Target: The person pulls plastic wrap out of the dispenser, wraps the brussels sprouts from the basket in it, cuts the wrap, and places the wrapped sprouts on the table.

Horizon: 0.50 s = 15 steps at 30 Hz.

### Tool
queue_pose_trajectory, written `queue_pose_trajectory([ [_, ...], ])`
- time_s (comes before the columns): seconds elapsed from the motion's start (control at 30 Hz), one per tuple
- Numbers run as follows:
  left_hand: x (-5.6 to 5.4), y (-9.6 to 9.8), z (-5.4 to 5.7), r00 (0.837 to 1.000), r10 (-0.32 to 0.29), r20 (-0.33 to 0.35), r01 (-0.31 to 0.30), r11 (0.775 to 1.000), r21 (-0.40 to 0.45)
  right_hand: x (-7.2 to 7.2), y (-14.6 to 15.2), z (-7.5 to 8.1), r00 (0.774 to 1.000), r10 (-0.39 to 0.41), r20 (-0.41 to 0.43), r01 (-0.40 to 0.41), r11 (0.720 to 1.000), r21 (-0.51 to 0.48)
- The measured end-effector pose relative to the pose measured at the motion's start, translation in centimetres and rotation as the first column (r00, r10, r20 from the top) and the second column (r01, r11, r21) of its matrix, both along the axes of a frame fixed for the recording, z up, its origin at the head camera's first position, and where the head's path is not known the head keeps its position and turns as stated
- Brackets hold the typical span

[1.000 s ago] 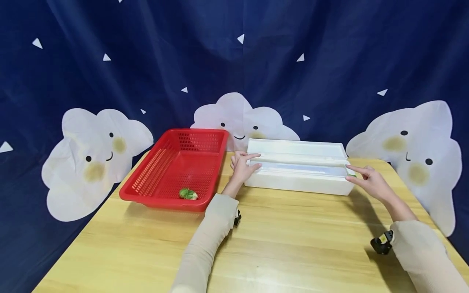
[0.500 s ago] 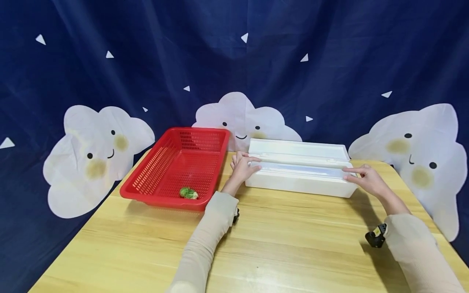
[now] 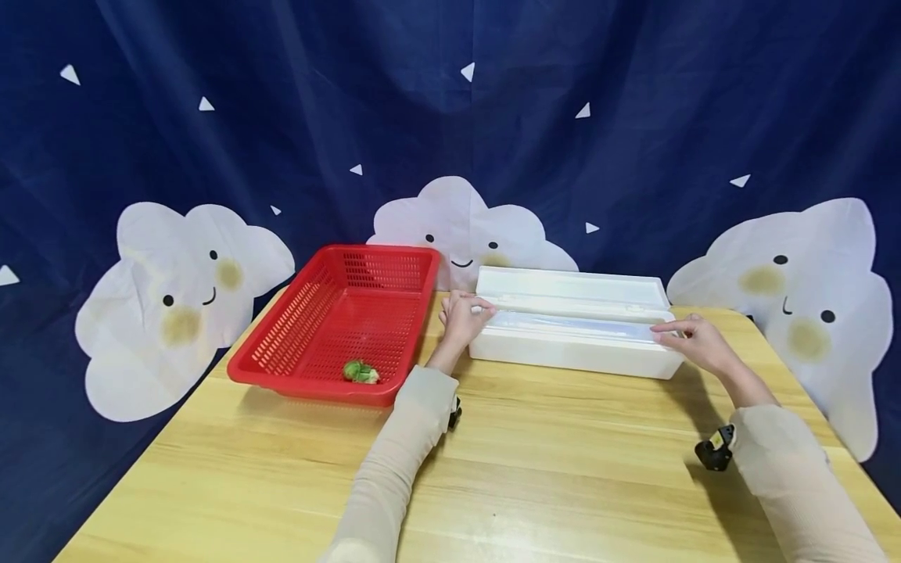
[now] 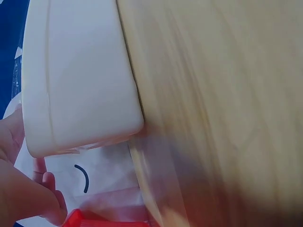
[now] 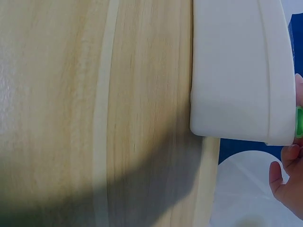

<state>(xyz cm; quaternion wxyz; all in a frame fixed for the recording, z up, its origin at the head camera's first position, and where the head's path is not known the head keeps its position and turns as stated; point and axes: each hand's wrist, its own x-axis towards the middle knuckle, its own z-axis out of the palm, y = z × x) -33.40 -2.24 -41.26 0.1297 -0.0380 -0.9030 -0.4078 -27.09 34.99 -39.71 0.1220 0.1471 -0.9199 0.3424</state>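
Observation:
A long white dispenser box (image 3: 573,352) stands on the table with its lid (image 3: 570,285) raised at the back. Clear, shiny cling film (image 3: 573,324) stretches along its top. At the box's left end my left hand (image 3: 461,319) pinches the film's edge between thumb and index finger. My right hand (image 3: 704,344) does likewise near the right end, thumb and forefinger close together. In the right wrist view a small green part (image 5: 299,123) shows on the box's end beside the fingers. The left wrist view has the box side (image 4: 85,80) hiding the left fingertips.
To the left, a red plastic basket (image 3: 320,387) holds a small green vegetable (image 3: 360,371) near its front right corner. The wooden table (image 3: 549,469) meets a dark blue curtain (image 3: 521,117) with cloud faces behind.
My right hand has shifted slightly left and inward from the box's right end. On both hands the gap between thumb and index finger has narrowed. Basket and box have stayed put.

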Motion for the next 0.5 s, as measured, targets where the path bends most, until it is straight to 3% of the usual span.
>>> queue_pose_trajectory([
  [0.33,-0.3,0.24,0.16,0.998,0.051,0.035,-0.057,0.984,0.167,-0.39,0.37,-0.49,0.998,0.023,0.064,-0.022,1.0,-0.021],
  [0.5,-0.53,0.38,0.19,0.998,0.056,0.029,-0.061,0.976,0.208,-0.61,0.38,-0.4,0.999,0.038,0.018,-0.038,0.999,-0.025],
])
